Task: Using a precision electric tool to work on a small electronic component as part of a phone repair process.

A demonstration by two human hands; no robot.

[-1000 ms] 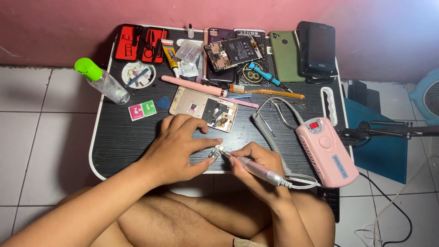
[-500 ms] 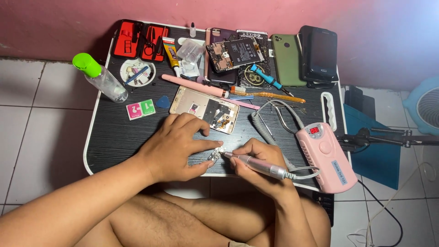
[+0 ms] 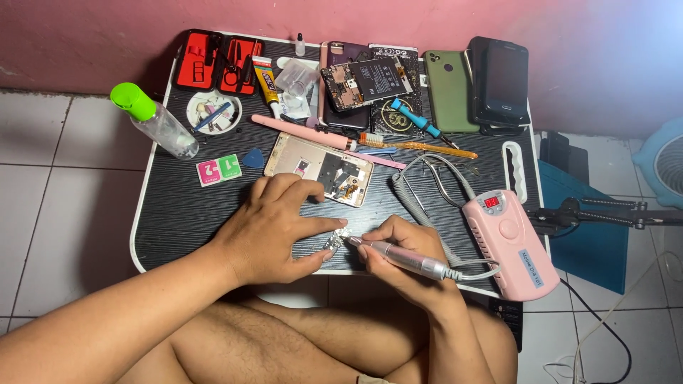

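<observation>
My left hand (image 3: 274,227) presses a small silvery metal part (image 3: 334,240) against the black table top (image 3: 181,213) with its fingertips. My right hand (image 3: 398,259) grips a pink pen-shaped rotary handpiece (image 3: 402,256) like a pencil, its tip touching the small part. A coiled grey cord (image 3: 416,206) runs from the handpiece to a pink control box (image 3: 509,242) with a red display at the table's right edge. Just beyond my left hand lies an opened gold phone frame (image 3: 319,168).
At the back of the table lie a red tool case (image 3: 220,62), a glue tube (image 3: 267,80), a small dish of tools (image 3: 213,112), an opened phone with battery (image 3: 366,80), a green phone (image 3: 449,89), a black phone (image 3: 499,78). A green-capped bottle (image 3: 153,121) lies left. A stand arm (image 3: 605,213) juts in at right.
The view has shifted slightly. Both hands stay at the same spot on the small part, with the handpiece tip still on it.
</observation>
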